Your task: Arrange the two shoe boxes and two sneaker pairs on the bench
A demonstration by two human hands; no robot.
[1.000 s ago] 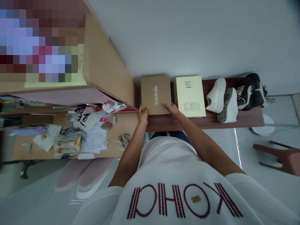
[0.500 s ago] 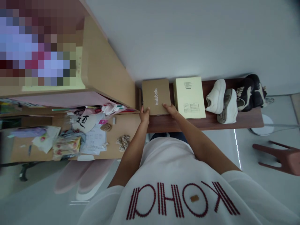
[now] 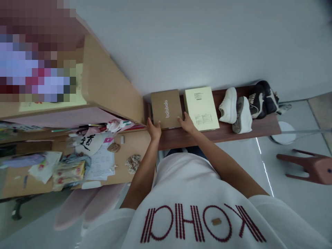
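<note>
Two hands (image 3: 187,123) shifted, seemingly still at one brown box (image 3: 163,109)

Tan cardboard box (image 3: 166,109) was printed w/ wht "balabala" lettering. Pale yellow box (image 3: 201,109) had a whitish label w/ blk text. Wht sneakers (image 3: 228,105) showed grey-green inside one shoe. Blk sneakers (image 3: 263,100) had a wht wing-like pattern. Worktop (image 3: 264,126) was dark reddish-brown. Wht T-shirt (image 3: 181,186) carried dark red striped letters. Stool (image 3: 315,169) was dull reddish-pink, and the floor (image 3: 298,173) pale grey.
</note>
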